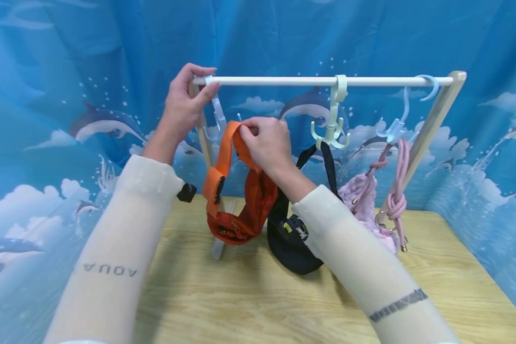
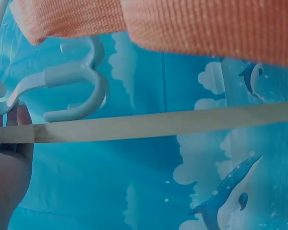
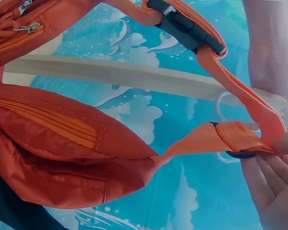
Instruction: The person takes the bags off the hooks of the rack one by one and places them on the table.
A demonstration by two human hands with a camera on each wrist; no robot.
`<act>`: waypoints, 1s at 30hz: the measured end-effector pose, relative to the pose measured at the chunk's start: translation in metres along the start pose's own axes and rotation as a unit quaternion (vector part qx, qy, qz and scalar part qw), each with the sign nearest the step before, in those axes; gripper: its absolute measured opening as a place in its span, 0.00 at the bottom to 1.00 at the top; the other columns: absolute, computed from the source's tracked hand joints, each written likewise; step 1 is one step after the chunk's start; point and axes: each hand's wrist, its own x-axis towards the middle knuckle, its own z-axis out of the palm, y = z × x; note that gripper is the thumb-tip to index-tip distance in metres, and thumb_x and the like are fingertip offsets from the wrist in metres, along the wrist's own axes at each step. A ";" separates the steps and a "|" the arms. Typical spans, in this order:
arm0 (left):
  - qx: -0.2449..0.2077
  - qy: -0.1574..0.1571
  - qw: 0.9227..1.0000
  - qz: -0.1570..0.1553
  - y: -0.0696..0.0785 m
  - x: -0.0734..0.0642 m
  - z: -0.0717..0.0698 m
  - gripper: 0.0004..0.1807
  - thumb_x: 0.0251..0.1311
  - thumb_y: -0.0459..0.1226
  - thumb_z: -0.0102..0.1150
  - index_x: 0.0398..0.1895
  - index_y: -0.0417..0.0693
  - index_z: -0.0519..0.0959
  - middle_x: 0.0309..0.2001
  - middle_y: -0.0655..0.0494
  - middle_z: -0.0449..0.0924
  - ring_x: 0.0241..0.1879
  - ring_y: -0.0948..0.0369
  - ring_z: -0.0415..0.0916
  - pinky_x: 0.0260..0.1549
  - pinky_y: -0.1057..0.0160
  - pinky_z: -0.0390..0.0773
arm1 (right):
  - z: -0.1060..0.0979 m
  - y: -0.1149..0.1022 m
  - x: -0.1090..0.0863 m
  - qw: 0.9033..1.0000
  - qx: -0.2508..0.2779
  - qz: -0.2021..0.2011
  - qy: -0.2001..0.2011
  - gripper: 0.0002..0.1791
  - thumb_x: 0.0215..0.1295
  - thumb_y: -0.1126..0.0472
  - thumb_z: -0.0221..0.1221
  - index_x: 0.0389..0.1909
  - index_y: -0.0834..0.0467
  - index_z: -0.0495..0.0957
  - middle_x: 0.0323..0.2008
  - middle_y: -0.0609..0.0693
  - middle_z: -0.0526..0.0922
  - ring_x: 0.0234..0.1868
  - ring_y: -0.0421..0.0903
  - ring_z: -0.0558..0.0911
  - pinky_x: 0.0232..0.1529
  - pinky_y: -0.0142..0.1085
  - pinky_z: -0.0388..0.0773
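Observation:
At the rack's left end, my left hand (image 1: 184,102) pinches the top of a pale blue multi-prong hook hanger (image 1: 218,111), thumb in front of the white rod (image 1: 275,81). The hanger's lower prongs (image 2: 81,91) show in the left wrist view. My right hand (image 1: 268,143) pinches the orange strap of a waist bag (image 1: 236,224), holding it up in a loop beside those prongs. Below hangs the red-orange bag body with its zip (image 3: 48,122); a black buckle (image 3: 185,28) sits on the strap.
A black bag (image 1: 294,253) hangs from a pale green hook hanger (image 1: 333,119) mid-rod. Farther right, a fluffy pink bag (image 1: 361,196) with knotted cords hangs from another blue hook (image 1: 394,129). The wooden rack post (image 1: 434,124) stands on a wood-grain table (image 1: 258,306).

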 end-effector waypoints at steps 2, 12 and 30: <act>0.002 0.004 1.000 -0.004 0.001 0.000 -0.001 0.20 0.63 0.47 0.61 0.57 0.56 0.75 0.51 0.56 0.73 0.53 0.60 0.70 0.57 0.56 0.72 | -0.001 -0.001 -0.001 1.000 0.008 -0.003 0.000 0.14 0.71 0.56 0.56 0.44 0.60 0.86 0.37 0.51 0.87 0.34 0.42 0.83 0.37 0.29 0.80; 0.034 -0.010 0.998 -0.042 0.006 -0.004 -0.010 0.19 0.65 0.50 0.57 0.59 0.63 0.73 0.54 0.56 0.71 0.52 0.59 0.70 0.58 0.53 0.71 | -0.003 -0.007 -0.005 1.000 0.010 0.007 -0.006 0.14 0.70 0.57 0.56 0.44 0.60 0.86 0.35 0.51 0.87 0.34 0.41 0.83 0.38 0.29 0.80; 0.086 -0.036 0.995 -0.032 0.007 -0.009 -0.010 0.37 0.66 0.51 0.56 0.72 0.75 0.48 0.68 0.60 0.60 0.66 0.62 0.61 0.65 0.47 0.63 | 0.002 -0.011 -0.020 0.999 0.022 0.038 -0.010 0.11 0.69 0.59 0.57 0.39 0.60 0.86 0.30 0.50 0.86 0.30 0.40 0.81 0.34 0.28 0.79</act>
